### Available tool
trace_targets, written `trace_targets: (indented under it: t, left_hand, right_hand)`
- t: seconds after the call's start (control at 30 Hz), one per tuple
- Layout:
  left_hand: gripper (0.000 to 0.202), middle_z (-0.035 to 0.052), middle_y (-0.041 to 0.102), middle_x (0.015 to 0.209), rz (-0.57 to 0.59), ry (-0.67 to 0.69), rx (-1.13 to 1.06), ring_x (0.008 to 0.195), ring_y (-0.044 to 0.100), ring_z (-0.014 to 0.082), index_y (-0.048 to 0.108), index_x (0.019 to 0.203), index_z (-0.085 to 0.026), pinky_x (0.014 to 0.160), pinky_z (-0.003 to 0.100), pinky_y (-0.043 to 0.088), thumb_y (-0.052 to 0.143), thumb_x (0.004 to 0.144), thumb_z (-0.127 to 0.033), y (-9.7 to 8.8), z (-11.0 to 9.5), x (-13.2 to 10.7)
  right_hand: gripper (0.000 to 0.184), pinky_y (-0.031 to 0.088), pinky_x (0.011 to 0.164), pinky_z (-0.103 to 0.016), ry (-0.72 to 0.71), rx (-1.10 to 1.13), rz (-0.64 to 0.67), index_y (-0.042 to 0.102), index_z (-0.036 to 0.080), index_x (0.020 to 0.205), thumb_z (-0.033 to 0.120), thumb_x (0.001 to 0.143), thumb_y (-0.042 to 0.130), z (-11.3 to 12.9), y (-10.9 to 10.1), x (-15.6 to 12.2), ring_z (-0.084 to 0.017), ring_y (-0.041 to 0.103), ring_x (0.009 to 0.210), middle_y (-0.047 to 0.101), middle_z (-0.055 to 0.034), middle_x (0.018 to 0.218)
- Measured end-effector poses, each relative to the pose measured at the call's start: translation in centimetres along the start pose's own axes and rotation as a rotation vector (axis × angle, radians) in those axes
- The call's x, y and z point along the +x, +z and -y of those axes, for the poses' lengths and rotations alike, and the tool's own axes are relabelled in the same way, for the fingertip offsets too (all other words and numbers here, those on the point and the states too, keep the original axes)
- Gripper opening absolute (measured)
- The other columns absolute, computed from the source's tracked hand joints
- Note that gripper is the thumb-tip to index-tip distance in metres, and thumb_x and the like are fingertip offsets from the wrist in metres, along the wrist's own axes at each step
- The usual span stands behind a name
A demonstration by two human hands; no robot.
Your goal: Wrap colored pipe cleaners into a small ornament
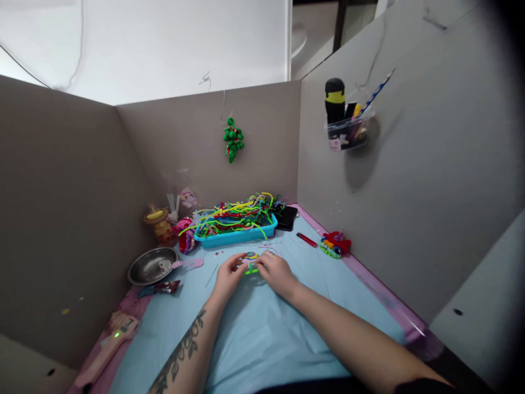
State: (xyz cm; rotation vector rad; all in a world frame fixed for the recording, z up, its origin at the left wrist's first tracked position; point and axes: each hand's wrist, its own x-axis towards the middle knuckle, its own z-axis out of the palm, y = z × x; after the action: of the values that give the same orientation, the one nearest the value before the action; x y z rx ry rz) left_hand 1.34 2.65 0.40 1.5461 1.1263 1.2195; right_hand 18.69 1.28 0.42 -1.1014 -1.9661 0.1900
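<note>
Between my two hands, just above the blue cloth (262, 323), is a small multicoloured craft piece (250, 256) with purple, yellow and green curves and bright green strands below. My left hand (230, 273) is closed on its left side with thumb and fingers. From the right, my right hand (276, 271) pinches the piece near its green part. The fingertips cover some of it, so its full shape is hidden. Behind the hands stands a light-blue tray (233, 238) heaped with colourful pipe-cleaner-like strands (241, 216).
At left are a metal bowl (141, 269) with small clear bits, a lidded cup (159, 224) and a pink device with a green light (110, 345). A red cutter-like tool (307, 239) and a colourful piece (334, 243) lie right. Grey partitions (262, 137) surround the table.
</note>
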Motion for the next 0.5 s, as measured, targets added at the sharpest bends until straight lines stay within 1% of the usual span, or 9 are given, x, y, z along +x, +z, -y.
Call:
trace_targets:
  t: [0.1, 0.2, 0.37, 0.5]
  left_hand:
    - [0.038, 0.0068, 0.068, 0.085, -0.024, 0.048, 0.118, 0.070, 0.058, 0.0160, 0.065, 0.101, -0.014, 0.064, 0.026, 0.045, 0.064, 0.068, -0.031, -0.19, 0.14, 0.01]
    - [0.037, 0.0065, 0.068, 0.085, -0.030, 0.066, 0.169, 0.068, 0.057, 0.0155, 0.065, 0.101, -0.014, 0.064, 0.026, 0.044, 0.064, 0.068, -0.030, -0.42, 0.42, 0.06]
    - [0.033, 0.0049, 0.067, 0.076, -0.025, 0.053, 0.157, 0.063, 0.055, 0.0144, 0.066, 0.097, -0.014, 0.060, 0.025, 0.043, 0.063, 0.070, -0.033, -0.50, 0.76, 0.19]
    - [0.031, 0.0012, 0.061, 0.064, -0.048, 0.046, 0.155, 0.056, 0.051, 0.0122, 0.067, 0.092, -0.014, 0.054, 0.023, 0.039, 0.065, 0.067, -0.032, -0.46, 0.83, 0.27]
  right_hand:
    - [0.012, 0.042, 0.070, -0.025, -0.005, 0.014, 0.001, 0.061, 0.020, 0.084, 0.015, 0.083, 0.051, 0.01, 0.19, -0.06, -0.014, 0.056, 0.078, 0.059, -0.0023, 0.083]
    - [0.010, 0.042, 0.070, -0.026, -0.005, 0.027, 0.002, 0.061, 0.020, 0.083, 0.015, 0.083, 0.052, -0.08, 0.40, -0.13, -0.015, 0.056, 0.078, 0.059, -0.0023, 0.083]
    - [0.010, 0.043, 0.073, -0.027, -0.028, 0.029, 0.020, 0.061, 0.020, 0.085, 0.017, 0.084, 0.052, -0.08, 0.54, -0.18, -0.015, 0.056, 0.080, 0.059, -0.0029, 0.084]
    - [0.011, 0.043, 0.073, -0.026, -0.041, -0.003, 0.030, 0.061, 0.020, 0.086, 0.015, 0.084, 0.051, 0.07, 0.46, -0.19, -0.015, 0.055, 0.080, 0.058, -0.0032, 0.085]
